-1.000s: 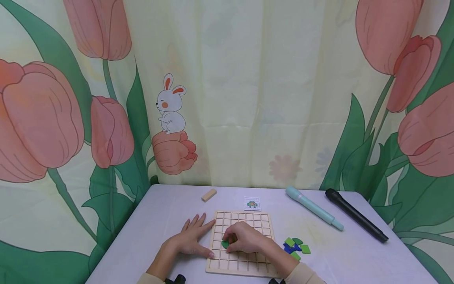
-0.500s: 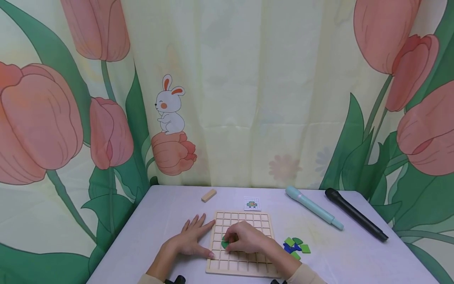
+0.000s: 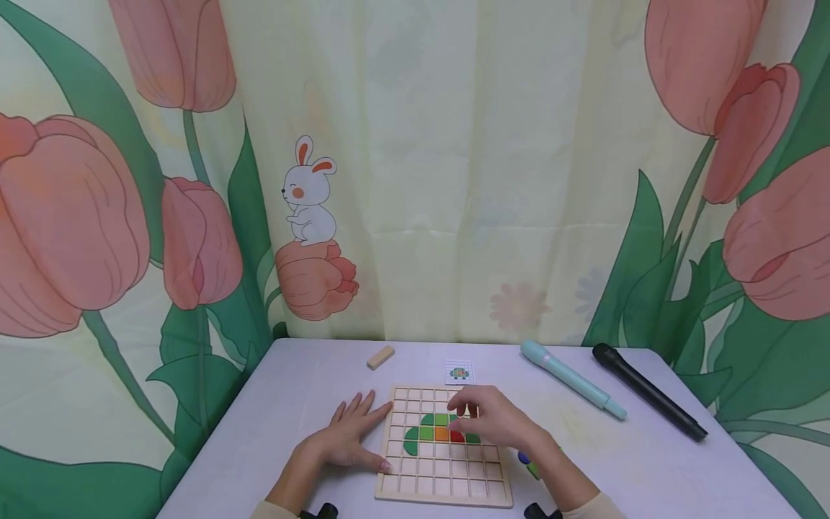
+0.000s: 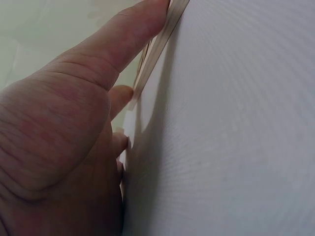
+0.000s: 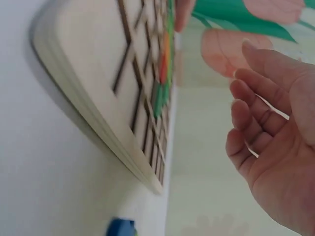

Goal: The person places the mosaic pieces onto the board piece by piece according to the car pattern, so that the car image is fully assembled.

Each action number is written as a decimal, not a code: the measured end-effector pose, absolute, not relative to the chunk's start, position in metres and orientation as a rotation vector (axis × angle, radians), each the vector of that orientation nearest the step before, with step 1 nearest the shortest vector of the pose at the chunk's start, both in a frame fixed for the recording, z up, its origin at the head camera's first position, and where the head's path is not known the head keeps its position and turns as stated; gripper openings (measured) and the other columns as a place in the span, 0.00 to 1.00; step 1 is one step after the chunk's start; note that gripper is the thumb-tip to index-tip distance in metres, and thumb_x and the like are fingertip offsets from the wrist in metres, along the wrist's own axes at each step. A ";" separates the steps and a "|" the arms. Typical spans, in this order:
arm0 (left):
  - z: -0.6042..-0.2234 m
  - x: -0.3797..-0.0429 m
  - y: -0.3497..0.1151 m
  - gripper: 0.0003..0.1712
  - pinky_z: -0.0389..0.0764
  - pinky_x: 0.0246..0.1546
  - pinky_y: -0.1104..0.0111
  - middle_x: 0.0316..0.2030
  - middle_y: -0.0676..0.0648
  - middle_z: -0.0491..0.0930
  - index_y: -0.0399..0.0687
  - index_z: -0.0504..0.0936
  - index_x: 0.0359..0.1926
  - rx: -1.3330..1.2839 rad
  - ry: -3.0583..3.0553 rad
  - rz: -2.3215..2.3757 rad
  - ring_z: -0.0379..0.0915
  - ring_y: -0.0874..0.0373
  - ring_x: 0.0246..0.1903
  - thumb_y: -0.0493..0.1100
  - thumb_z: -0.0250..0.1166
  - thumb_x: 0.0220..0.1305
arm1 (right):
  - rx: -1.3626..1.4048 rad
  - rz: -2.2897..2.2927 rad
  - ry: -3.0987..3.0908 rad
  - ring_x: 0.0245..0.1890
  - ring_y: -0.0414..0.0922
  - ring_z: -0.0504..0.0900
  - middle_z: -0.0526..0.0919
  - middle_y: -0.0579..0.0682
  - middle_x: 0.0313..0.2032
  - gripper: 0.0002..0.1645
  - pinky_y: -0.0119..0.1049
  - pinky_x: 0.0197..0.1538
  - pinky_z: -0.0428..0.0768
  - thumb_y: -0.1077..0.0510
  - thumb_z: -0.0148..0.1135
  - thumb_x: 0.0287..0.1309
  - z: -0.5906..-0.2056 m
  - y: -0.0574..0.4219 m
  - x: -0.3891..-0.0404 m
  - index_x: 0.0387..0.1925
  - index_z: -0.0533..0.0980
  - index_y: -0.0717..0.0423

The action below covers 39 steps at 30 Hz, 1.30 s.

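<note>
While the left hand [image 3: 346,437] lies flat, fingers straight, on the white tabletop [image 3: 305,404] against the left edge of the square wooden grid board [image 3: 444,483], low in the frame's centre, the right hand [image 3: 496,422] has lifted rightward off the dark green curved tile [image 3: 411,447]. Its relaxed fingers hold nothing, so that tile now sits seated beside the green, orange and red tiles [image 3: 442,432].

I see two bare hands, the left hand [image 3: 346,436] and right hand [image 3: 494,420], with beige sleeve cuffs and what look like dark wrist-camera mounts at the near edge.
</note>
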<state>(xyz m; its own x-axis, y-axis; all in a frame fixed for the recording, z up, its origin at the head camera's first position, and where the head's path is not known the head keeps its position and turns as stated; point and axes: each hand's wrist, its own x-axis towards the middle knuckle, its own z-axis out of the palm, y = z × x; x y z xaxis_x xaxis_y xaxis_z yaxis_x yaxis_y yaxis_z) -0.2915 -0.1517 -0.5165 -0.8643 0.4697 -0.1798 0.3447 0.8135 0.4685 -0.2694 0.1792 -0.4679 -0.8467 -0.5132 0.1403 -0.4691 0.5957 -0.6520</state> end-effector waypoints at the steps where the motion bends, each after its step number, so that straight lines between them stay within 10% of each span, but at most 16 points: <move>1: -0.516 -0.291 -0.152 0.68 0.36 0.78 0.32 0.83 0.37 0.44 0.64 0.58 0.82 0.621 2.711 0.623 0.31 0.35 0.83 0.79 0.75 0.43 | -0.826 -1.101 2.767 0.34 0.38 0.76 0.81 0.37 0.35 0.16 0.30 0.34 0.78 0.49 0.75 0.62 -0.465 0.184 -0.269 0.49 0.85 0.50; 39: -0.519 -0.291 -0.151 0.68 0.36 0.78 0.32 0.83 0.38 0.45 0.64 0.59 0.81 0.615 2.723 0.632 0.31 0.36 0.83 0.79 0.76 0.42 | -0.544 -1.062 2.603 0.35 0.47 0.77 0.87 0.52 0.37 0.15 0.33 0.35 0.78 0.66 0.77 0.52 -0.468 0.295 -0.271 0.43 0.87 0.57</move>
